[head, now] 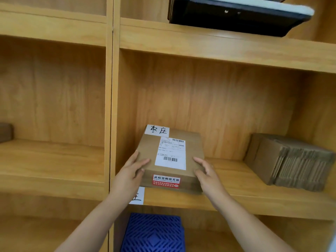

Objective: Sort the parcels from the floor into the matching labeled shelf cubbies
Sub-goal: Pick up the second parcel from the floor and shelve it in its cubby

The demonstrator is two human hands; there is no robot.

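Observation:
A flat brown cardboard parcel [192, 151] lies on the middle shelf board [236, 182] of the wooden shelf unit, at the left of its cubby. It carries a white shipping label with barcodes, a handwritten white tag at its far left corner and a red sticker on its near face. My left hand [130, 171] grips its left near corner, and my right hand [207, 172] grips its right near corner. A white cubby label [138, 196] on the shelf's front edge is half hidden behind my left wrist.
A stack of flattened cardboard [291, 160] lies at the right of the same cubby. A blue patterned item [154, 233] sits in the cubby below. A black device [236, 15] rests on the shelf above. A brown box edge [5, 132] shows in the left cubby.

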